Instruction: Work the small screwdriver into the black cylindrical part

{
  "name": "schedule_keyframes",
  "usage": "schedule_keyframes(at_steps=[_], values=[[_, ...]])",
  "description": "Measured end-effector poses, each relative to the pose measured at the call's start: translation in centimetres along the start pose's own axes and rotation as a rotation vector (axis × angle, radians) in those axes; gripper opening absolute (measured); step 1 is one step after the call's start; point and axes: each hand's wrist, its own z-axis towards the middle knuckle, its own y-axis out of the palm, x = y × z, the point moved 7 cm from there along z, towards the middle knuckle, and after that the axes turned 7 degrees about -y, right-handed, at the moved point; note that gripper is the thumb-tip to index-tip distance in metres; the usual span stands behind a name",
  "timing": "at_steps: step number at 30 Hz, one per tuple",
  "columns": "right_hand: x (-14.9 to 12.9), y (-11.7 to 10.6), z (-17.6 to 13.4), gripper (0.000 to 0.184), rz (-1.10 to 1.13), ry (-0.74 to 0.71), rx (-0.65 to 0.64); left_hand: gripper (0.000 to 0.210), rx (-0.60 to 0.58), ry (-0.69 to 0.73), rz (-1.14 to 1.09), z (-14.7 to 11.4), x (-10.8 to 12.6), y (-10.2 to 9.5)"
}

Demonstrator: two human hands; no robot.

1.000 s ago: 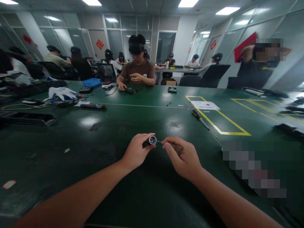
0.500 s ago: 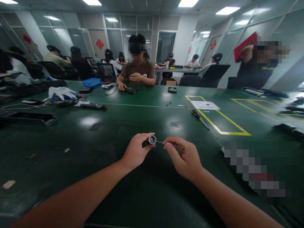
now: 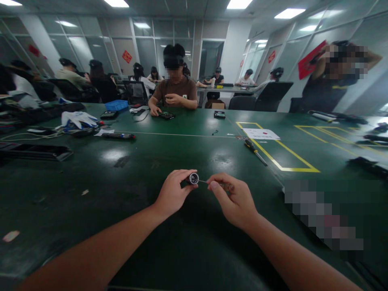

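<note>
Just ahead of me, over the green table, my left hand [image 3: 174,190] is closed around a short dark cylinder with a silver rim [image 3: 193,178]. Its open round end faces me, and small parts show inside. My right hand [image 3: 233,198] pinches a thin screwdriver [image 3: 202,181] with a clear, reddish handle mostly hidden by the fingers. The slim metal shaft points left, and its tip is at the cylinder's open end. Whether the tip touches anything inside cannot be made out.
A black and yellow screwdriver [image 3: 256,152] lies beyond my right hand, beside yellow tape [image 3: 300,169] and a white paper [image 3: 261,133]. White gloves [image 3: 78,119], a pen-like tool [image 3: 118,136] and a blue basket [image 3: 117,105] are at left. A co-worker [image 3: 176,89] sits opposite.
My hands, the cylinder and the screwdriver keep nearly the same pose. At the far right, a standing person's raised arms have shifted near the head.
</note>
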Motion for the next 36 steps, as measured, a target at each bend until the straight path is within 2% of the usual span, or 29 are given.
schedule_keyframes(at_steps=[13,21,25,28,31,36], values=[[1.7,0.7,-0.3,0.020,0.163,0.140,0.000,0.042,0.013,-0.022,-0.022,-0.1,0.1,-0.2],[4.4,1.7,-0.2,0.020,0.610,0.381,0.149,0.040,0.061,-0.031,-0.037,0.1,-0.5,-0.4],[5.3,1.6,-0.4,0.016,0.829,0.393,0.273,0.040,0.094,-0.038,-0.035,0.3,-0.7,-0.7],[4.9,1.0,-0.5,0.016,0.722,0.344,0.268,0.040,0.097,-0.043,-0.041,0.4,-0.8,-0.8],[4.2,1.1,-0.5,0.019,0.582,0.345,0.198,0.040,0.092,-0.037,-0.041,0.4,-0.8,-0.8],[3.5,1.5,-0.5,0.021,0.507,0.339,0.141,0.039,0.081,-0.031,-0.044,0.3,-0.7,-0.8]])
